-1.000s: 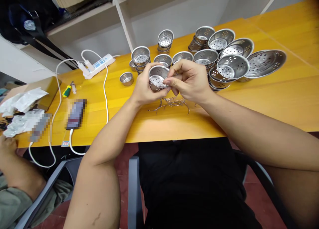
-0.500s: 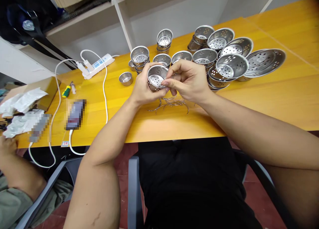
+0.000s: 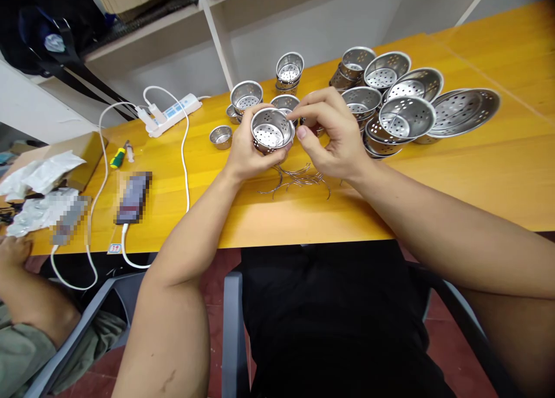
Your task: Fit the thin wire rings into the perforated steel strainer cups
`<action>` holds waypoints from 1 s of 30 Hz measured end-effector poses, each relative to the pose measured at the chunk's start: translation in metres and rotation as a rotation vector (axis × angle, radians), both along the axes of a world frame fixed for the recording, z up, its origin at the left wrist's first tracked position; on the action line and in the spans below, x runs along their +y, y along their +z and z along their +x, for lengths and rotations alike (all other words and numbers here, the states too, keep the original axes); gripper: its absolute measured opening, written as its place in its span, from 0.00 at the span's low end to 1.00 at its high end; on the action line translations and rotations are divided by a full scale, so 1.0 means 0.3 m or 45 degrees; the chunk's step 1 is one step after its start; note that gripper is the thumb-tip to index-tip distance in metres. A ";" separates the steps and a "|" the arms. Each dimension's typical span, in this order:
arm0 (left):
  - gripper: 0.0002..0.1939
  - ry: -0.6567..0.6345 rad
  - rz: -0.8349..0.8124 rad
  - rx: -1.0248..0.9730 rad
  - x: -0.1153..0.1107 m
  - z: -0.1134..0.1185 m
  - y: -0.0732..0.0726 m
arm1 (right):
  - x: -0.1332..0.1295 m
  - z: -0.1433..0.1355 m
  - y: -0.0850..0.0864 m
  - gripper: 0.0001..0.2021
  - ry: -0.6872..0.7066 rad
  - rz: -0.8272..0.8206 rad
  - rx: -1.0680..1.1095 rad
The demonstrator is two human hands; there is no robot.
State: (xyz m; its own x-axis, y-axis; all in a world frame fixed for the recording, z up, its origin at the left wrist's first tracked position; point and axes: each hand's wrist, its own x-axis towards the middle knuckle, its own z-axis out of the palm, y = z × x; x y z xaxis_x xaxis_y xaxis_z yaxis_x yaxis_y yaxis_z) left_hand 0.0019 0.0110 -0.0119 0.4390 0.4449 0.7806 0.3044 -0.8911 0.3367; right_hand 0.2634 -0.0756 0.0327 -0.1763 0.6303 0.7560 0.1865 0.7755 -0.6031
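Wrapped round the side of a perforated metal cup is my left hand, which holds it tilted a little above the table. Just to the cup's right, my right hand has thumb and forefinger apart with nothing between them; the forefinger tip is close to the cup's rim. Below both hands lies a loose pile of thin curved wires. A small perforated cup sits alone to the left. Stacks of similar cups stand behind my hands.
Wider perforated bowls crowd the right, beside an oval perforated tray. On the left are a white power strip with cables, a phone, a green-yellow screwdriver and plastic bags. Another person's arm rests at far left.
My right thumb and forefinger, pinched at the cup's rim before, have parted and drawn back from it. The cup in my left hand has shifted slightly left.
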 end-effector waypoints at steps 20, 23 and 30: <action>0.51 0.000 -0.028 0.044 -0.047 0.015 0.029 | 0.026 -0.005 -0.030 0.26 0.098 0.018 -0.222; 0.51 -0.026 -0.038 0.038 -0.055 0.018 0.025 | 0.034 -0.003 -0.040 0.29 0.135 0.003 -0.271; 0.50 -0.049 -0.039 0.006 -0.061 0.022 0.027 | 0.040 -0.006 -0.055 0.32 0.146 0.010 -0.282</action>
